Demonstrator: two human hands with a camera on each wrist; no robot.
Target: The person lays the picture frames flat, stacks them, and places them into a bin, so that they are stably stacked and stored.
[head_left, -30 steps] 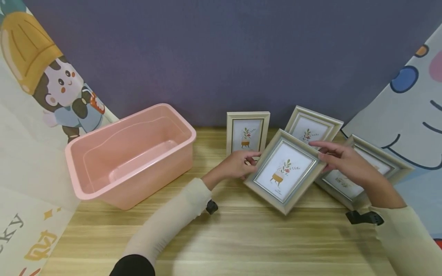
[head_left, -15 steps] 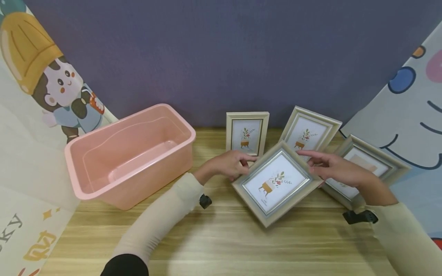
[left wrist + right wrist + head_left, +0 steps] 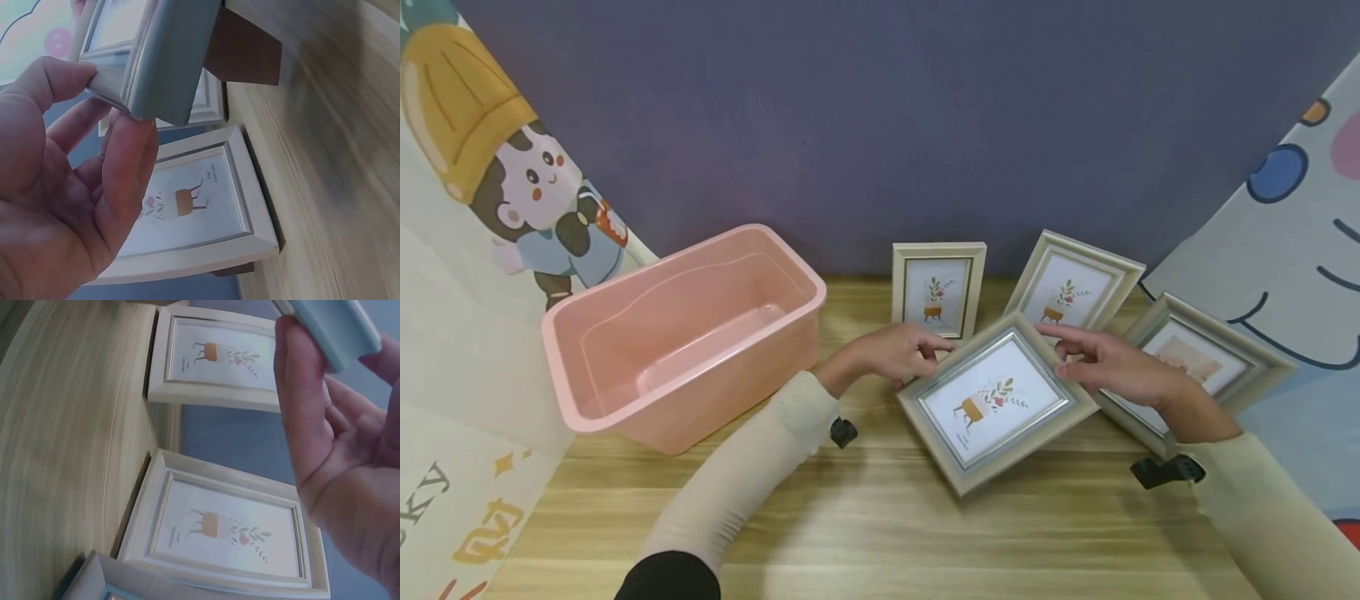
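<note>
The held frame [image 3: 992,408] is seen right of centre in the head view, tilted corner-down with its picture turned up. It is pinched by both hands: by the left hand [image 3: 891,350] at the upper-left edge, thumb in front and fingers curled behind, and by the right hand [image 3: 1116,367] at the upper-right edge, fingers bent round the moulding. Only the edges are gripped, presumably so that the picture is left uncovered and the angle can be governed from two sides. In the left wrist view a brown stand [image 3: 247,50] is splayed from the back, apparently for propping; whether the table [image 3: 865,542] is touched by it cannot be told.

At upper centre, the small frame [image 3: 936,292] is stood upright near the backdrop [image 3: 865,125]. The pale frame [image 3: 1063,287] is angled beside it, its lower part hidden by the held frame. The far frame [image 3: 1213,362], at the right, is partly covered by the right hand, so room is tight on that side. The pink tub [image 3: 745,375] is set well apart at the left.
</note>
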